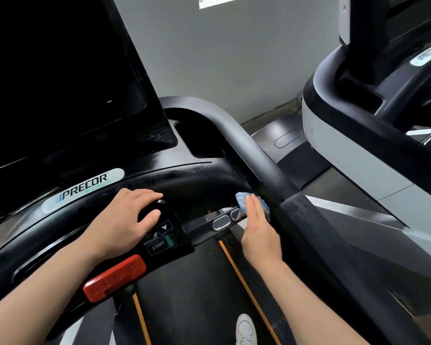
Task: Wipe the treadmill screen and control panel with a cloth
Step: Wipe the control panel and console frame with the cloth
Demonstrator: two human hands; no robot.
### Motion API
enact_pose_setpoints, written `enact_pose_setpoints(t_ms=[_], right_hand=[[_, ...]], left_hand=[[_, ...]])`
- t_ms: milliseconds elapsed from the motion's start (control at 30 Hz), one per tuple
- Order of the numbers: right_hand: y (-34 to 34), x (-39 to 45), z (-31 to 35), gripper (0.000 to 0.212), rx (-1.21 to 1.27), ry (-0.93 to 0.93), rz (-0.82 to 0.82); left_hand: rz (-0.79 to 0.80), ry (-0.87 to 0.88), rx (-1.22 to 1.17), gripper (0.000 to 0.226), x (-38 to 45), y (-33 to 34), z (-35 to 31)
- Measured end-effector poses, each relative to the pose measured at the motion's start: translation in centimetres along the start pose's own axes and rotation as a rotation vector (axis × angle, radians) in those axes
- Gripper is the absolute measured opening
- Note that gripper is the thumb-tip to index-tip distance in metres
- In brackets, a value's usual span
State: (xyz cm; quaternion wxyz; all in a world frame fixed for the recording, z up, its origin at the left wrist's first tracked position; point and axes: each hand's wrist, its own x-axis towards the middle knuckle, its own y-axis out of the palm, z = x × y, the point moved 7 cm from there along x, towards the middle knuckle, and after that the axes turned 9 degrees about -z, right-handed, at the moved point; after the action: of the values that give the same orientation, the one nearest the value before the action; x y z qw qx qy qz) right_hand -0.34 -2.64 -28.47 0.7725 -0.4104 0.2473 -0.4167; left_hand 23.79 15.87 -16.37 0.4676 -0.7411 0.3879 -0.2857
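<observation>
The treadmill's dark screen [60, 78] fills the upper left, switched off. Below it curves the glossy black console with a Precor badge [85, 189]. My left hand [121, 225] rests on the control panel [163, 239], fingers curved over the round knob above the START button. My right hand [258, 231] presses a crumpled blue cloth [246, 200] with straight fingers against the right end of the handlebar with metal grip sensors [222, 222], where it meets the side rail. Most of the cloth is hidden under the fingers.
A red stop bar [115, 277] sits below my left wrist. A cup recess [199, 140] lies right of the screen. The black side rail [259, 160] runs diagonally. A second treadmill [371, 135] stands on the right. My white shoe [245, 329] is on the belt.
</observation>
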Motion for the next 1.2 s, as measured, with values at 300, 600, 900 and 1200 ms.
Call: enact_pose_setpoints(t_ms=[300,600,900,1200], right_hand=[[3.8,-6.6,7.3,0.103,-0.108,-0.497,0.116],[0.8,-1.7,3.7,0.088,-0.132,-0.101,-0.041],[-1.4,-3.0,7.7,0.045,-0.453,-0.517,-0.118],[3.8,-5.4,8.8,0.065,-0.141,-0.538,-0.089]], left_hand=[[-0.001,0.025,0.046,0.053,-0.3,0.2,-0.3],[0.009,0.042,0.068,0.050,-0.2,0.5,-0.3],[0.037,0.032,0.077,0.058,-0.3,0.5,-0.1],[0.043,0.044,0.099,0.057,-0.3,0.6,0.0]])
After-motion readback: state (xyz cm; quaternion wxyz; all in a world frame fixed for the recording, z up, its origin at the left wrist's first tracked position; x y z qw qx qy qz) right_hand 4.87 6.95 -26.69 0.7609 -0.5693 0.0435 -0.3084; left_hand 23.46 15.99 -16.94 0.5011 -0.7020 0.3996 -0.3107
